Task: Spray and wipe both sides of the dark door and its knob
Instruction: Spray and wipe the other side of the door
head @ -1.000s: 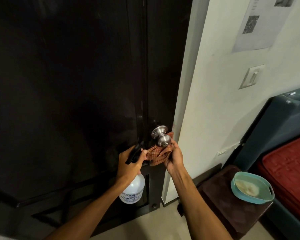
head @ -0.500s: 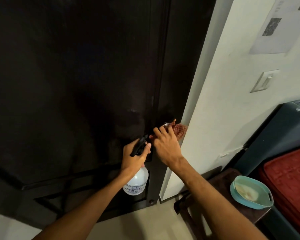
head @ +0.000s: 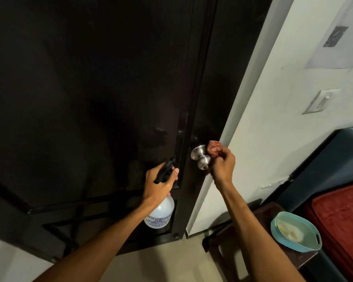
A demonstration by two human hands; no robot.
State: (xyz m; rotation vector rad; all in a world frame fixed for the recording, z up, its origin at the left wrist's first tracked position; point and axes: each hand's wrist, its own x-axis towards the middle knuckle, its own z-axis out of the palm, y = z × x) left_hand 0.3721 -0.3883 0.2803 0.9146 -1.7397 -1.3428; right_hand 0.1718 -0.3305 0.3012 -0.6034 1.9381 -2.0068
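The dark door [head: 94,94] fills the left and middle of the view, its right edge against the white wall. A silver knob [head: 201,158] juts from the door near that edge. My right hand [head: 222,165] is just right of the knob, fingers curled round a bunched reddish cloth [head: 213,148] that touches the knob's right side. My left hand [head: 160,183] grips the black trigger head of a clear spray bottle [head: 160,213], which hangs below the hand in front of the door's lower panel.
A white wall [head: 273,123] carries a light switch [head: 321,100] and a taped paper [head: 334,37]. At the lower right a dark wooden stool [head: 259,222] holds a teal bowl [head: 296,232]. Beyond it lies a red mat [head: 342,222] beside a dark blue-grey unit.
My right hand has come off the top of the knob and moved to its right side with the cloth, so the knob is uncovered again. The left hand and bottle have hardly moved.
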